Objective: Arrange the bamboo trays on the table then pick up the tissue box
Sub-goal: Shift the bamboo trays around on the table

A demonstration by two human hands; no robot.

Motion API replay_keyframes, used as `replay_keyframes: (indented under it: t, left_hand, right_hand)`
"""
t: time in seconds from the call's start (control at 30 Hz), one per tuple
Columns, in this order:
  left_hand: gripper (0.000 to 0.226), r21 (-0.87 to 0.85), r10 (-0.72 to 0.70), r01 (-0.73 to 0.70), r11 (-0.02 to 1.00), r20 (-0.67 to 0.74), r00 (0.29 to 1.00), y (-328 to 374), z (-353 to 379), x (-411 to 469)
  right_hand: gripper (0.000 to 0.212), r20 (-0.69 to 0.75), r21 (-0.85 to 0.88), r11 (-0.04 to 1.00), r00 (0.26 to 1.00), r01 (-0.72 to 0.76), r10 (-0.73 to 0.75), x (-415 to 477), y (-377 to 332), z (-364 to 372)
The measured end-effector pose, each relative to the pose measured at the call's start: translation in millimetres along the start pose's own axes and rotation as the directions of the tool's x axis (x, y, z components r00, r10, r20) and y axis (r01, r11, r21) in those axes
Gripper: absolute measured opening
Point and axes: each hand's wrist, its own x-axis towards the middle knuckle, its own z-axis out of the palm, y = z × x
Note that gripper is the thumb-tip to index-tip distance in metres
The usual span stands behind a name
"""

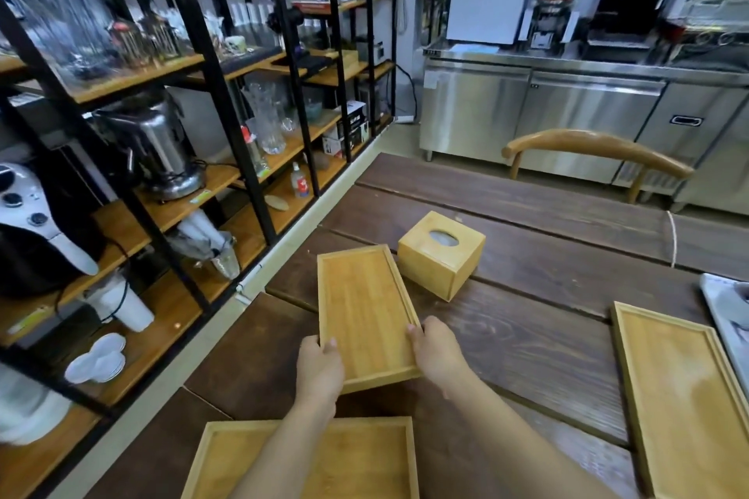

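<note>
A small bamboo tray (362, 312) lies lengthwise on the dark wooden table (527, 320), near its left edge. My left hand (319, 369) grips its near left corner and my right hand (435, 352) grips its near right side. Just beyond the tray's far right corner stands the cube-shaped bamboo tissue box (439, 253) with an oval opening on top. A second bamboo tray (356, 462) lies at the near edge under my forearms. A third, larger bamboo tray (685, 397) lies at the right.
Black metal shelving (227, 101) with glassware, kettles and appliances runs along the left of the table. A wooden chair back (595, 146) stands at the far side, steel counters (567, 113) behind it. A grey metal tray (729, 308) sits at the right edge.
</note>
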Motion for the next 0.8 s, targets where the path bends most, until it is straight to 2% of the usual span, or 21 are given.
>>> replay_keyframes:
  t: [0.1,0.17,0.23,0.33,0.4,0.53,0.73,0.8]
  left_hand:
    - [0.031,0.030,0.188,-0.187,0.982,-0.020,0.982,9.7,8.3,-17.6]
    - [0.029,0.042,0.313,-0.313,0.949,0.003,0.950,19.7,20.7,-30.8]
    - [0.027,0.049,0.403,-0.405,0.913,0.041,0.914,28.3,40.5,-45.7]
    - [0.036,0.074,0.481,-0.495,0.866,0.148,0.864,32.8,81.6,-69.7]
    - [0.042,0.096,0.478,-0.514,0.852,0.256,0.840,30.3,114.5,-84.8]
    - [0.045,0.157,0.367,-0.467,0.870,0.426,0.827,15.9,178.3,-115.8]
    - [0.047,0.296,0.181,-0.424,0.856,0.595,0.783,-9.5,254.7,-166.1]
    - [0.049,0.327,0.155,-0.433,0.840,0.620,0.769,-21.5,272.7,-176.2]
  right_hand:
    - [0.029,-0.081,0.009,0.984,0.981,0.178,-0.177,-6.1,7.1,-16.6]
    - [0.026,-0.168,0.005,0.969,0.955,0.248,-0.244,-11.7,15.6,-35.6]
    - [0.025,-0.268,-0.047,0.963,0.925,0.266,-0.269,-15.7,29.7,-57.8]
    - [0.022,-0.414,-0.086,0.966,0.873,0.243,-0.257,-25.3,58.6,-94.4]
    - [0.024,-0.480,-0.118,0.976,0.850,0.180,-0.215,-34.1,83.3,-121.5]
    - [0.026,-0.534,-0.142,0.990,0.840,0.023,-0.097,-56.3,141.5,-169.6]
    - [0.035,-0.600,-0.100,0.958,0.784,-0.270,0.158,-85.0,220.7,-215.9]
    - [0.032,-0.589,-0.062,0.948,0.778,-0.314,0.219,-89.0,242.4,-224.2]
